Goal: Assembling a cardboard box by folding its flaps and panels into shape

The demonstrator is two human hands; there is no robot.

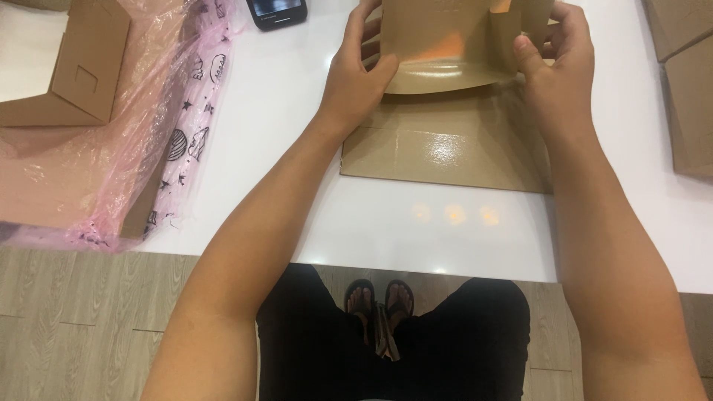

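A brown cardboard box blank (pixel 445 152) lies partly flat on the white table (pixel 416 223), with its far panel (pixel 453 44) bent upright and curved. My left hand (pixel 360 74) grips the left edge of that raised panel, thumb on the near face. My right hand (pixel 557 70) grips its right edge, thumb pressed on the front and fingers behind. The top of the panel runs out of view.
A pink printed plastic bag (pixel 171 126) holding flat cardboard sits at the left, with a folded brown box (pixel 74 74) on it. A dark phone (pixel 276 12) lies at the far edge. More cardboard pieces (pixel 687 82) lie at the right. My legs and sandalled feet (pixel 379 304) show below the table edge.
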